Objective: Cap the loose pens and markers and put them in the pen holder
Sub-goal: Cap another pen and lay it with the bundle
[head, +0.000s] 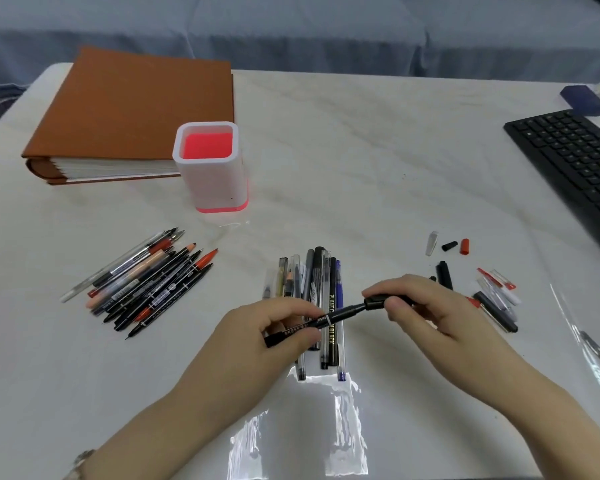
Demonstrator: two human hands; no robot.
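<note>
My left hand (274,327) grips the lower end of a black marker (329,319) that lies slanted above the table. My right hand (420,306) pinches a black cap (376,301) at the marker's upper end. Under the marker lies a row of capped pens (317,306). A heap of uncapped pens and markers (142,282) lies to the left. Loose caps (449,245) and more caps and pen parts (496,296) lie to the right. The white pen holder with a pink inside (208,164) stands upright at the back, with nothing in it.
A brown binder (132,112) lies behind the holder on the white table (361,150). A black keyboard (575,157) sits at the right edge, with a dark blue box (583,99) behind it. A shiny plastic sheet (575,323) covers the table's near part.
</note>
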